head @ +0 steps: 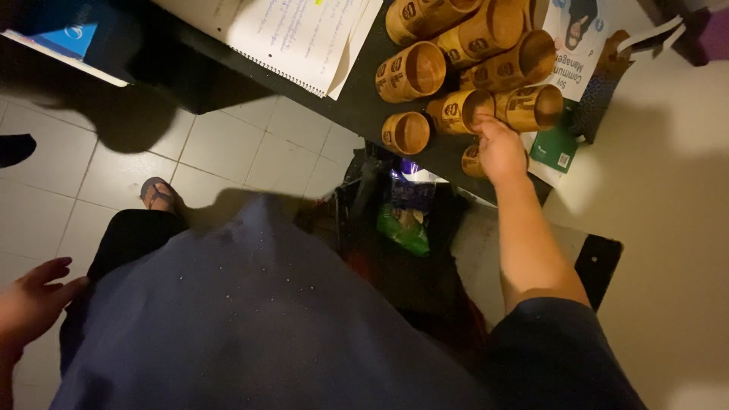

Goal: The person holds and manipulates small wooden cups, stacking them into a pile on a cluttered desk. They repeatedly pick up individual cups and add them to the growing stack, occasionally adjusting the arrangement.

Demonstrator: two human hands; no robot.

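Several wooden cups (414, 72) with dark printed marks stand close together on a black table (357, 106). My right hand (500, 149) reaches over the table's near edge and closes on a small wooden cup (471, 162), which it mostly hides. Its fingers also touch the rim of another cup (459, 111) just behind. My left hand (32, 302) hangs at the lower left beside my leg, fingers apart, holding nothing.
An open spiral notebook (296, 34) lies on the table's left part, a printed leaflet and a green card (554, 148) on the right. A dark open bag (402, 220) with green and blue packets sits under the table. A sandalled foot (158, 193) rests on the tiled floor.
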